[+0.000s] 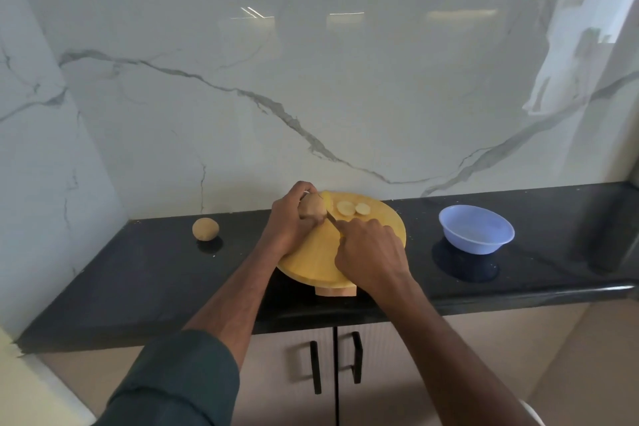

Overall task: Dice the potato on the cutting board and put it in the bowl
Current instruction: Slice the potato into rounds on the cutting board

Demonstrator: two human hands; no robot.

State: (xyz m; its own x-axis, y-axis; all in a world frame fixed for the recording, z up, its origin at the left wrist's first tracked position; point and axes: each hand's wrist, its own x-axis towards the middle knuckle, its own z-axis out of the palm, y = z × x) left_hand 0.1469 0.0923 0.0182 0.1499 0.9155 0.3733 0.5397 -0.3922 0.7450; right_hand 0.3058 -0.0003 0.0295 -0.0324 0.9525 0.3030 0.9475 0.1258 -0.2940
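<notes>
Setting: a glossy black stone countertop (pixel 138 273) runs below a white marble-veined wall (pixel 242 62), seen from a head-worn camera looking down at two bare forearms.

Cutting board: a round yellow wooden cutting board (pixel 311 259) sits on the counter near its front edge, a short pale wooden handle (pixel 335 291) pointing toward the person.

Potato: a tan, unpeeled potato (pixel 313 207) rests at the far left part of the board, partly cut.

Left hand: the left hand (pixel 288 221) curls its fingers and thumb round the potato, steadying it on the board; a dark green sleeve (pixel 179 377) is pushed up the forearm.

Right hand: the right hand (pixel 371 252) is closed round the handle of a small knife (pixel 331 217), forefinger stretched along its top. The handle is hidden in the fist.

Blade: only a short stretch of blade shows, its tip against the potato's right side.

Slices: two pale round potato slices (pixel 352 208) lie flat just right of the potato, side by side on the board.

Bowl: a pale blue plastic bowl (pixel 476 233) stands on the counter well to the right of the board; no potato shows inside.

Second potato: another whole tan potato (pixel 205 228) lies on the counter to the left, apart from the board.

Below: beige cabinet doors (pixel 276 373) with black bar handles (pixel 315 367).
</notes>
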